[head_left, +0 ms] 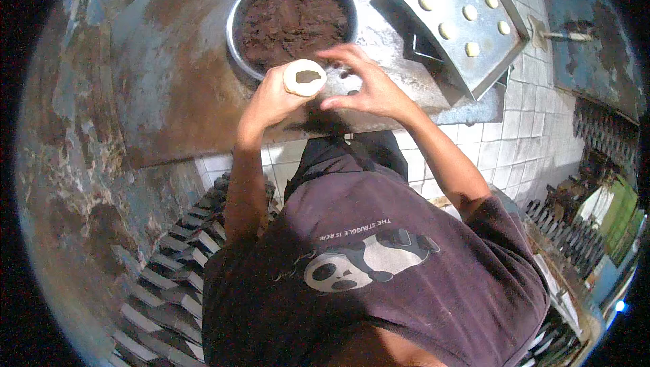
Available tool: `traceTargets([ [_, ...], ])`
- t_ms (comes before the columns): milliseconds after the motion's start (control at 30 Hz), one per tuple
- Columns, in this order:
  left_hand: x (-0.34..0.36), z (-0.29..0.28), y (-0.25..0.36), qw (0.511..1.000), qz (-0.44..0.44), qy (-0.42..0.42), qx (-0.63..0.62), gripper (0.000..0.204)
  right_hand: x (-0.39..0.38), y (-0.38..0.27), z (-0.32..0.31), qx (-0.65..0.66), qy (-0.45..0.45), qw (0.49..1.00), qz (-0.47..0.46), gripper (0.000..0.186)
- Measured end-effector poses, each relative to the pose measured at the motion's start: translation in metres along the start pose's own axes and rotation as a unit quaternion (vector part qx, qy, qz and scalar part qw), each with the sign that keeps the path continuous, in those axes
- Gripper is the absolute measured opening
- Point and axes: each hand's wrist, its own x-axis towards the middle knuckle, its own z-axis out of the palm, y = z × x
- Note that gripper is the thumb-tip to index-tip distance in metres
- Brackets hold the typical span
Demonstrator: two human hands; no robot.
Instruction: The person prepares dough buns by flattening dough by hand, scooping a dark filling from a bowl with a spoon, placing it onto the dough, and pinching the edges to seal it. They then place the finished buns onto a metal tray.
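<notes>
A round piece of pale dough (292,85) rests in my left hand (265,101), whose fingers curl round it. Dark brown filling (309,76) shows through the opening in the dough's top. Just right of it, my right hand (379,93) is open, its thumb and fingers spread apart and holding nothing. Both hands are above the near part of the worktable, in front of a large metal bowl (234,45). A crumbly dark brown mass (291,18) fills much of that bowl.
At the back right, a tilted metal tray (443,1) carries several small pale dough rounds (470,12). Its raised rim stands near my right forearm. The stained worktable (176,96) ends close to my body, above a white tiled surface (487,154). Stacked dark slats (159,292) lie at lower left.
</notes>
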Motion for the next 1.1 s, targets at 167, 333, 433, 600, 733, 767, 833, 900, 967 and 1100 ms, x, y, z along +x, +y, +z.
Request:
traceTargets([
  [167,0.016,-0.004,0.028,0.993,0.02,-0.092,-0.067,0.041,0.023,-0.032,-0.022,0.031,-0.038,0.999,0.009,0.05],
  [333,0.011,0.009,0.05,0.966,0.034,-0.038,-0.254,0.044,0.011,-0.026,-0.036,0.24,0.019,0.959,0.151,0.036],
  [433,0.013,0.018,0.061,0.951,-0.02,0.0,-0.309,0.036,0.005,-0.042,-0.053,0.218,0.011,0.968,0.121,0.07],
  [600,0.023,0.048,0.077,0.941,-0.033,0.025,-0.335,0.026,0.013,-0.068,-0.085,-0.205,0.0,0.957,-0.204,0.087],
  [733,0.042,0.062,0.114,0.862,-0.088,0.026,-0.499,0.032,0.019,-0.052,-0.11,-0.068,0.028,0.986,-0.151,0.044],
  [767,0.05,0.069,0.119,0.851,-0.102,0.051,-0.513,0.037,0.015,-0.049,-0.113,-0.029,0.07,0.994,-0.082,0.036],
  [833,0.059,0.082,0.133,0.859,-0.024,0.086,-0.504,0.04,0.009,-0.03,-0.12,0.075,0.131,0.988,-0.017,0.031],
  [900,0.074,0.103,0.163,0.894,0.04,0.204,-0.396,0.052,0.003,-0.021,-0.13,0.228,0.145,0.959,0.085,0.028],
  [967,0.094,0.11,0.16,0.912,0.118,0.259,-0.296,0.035,-0.007,-0.029,-0.138,0.49,0.125,0.852,0.136,0.027],
  [1100,0.13,0.133,0.197,0.915,0.139,0.263,-0.272,0.014,-0.03,-0.016,-0.147,0.688,0.072,0.709,0.135,0.032],
])
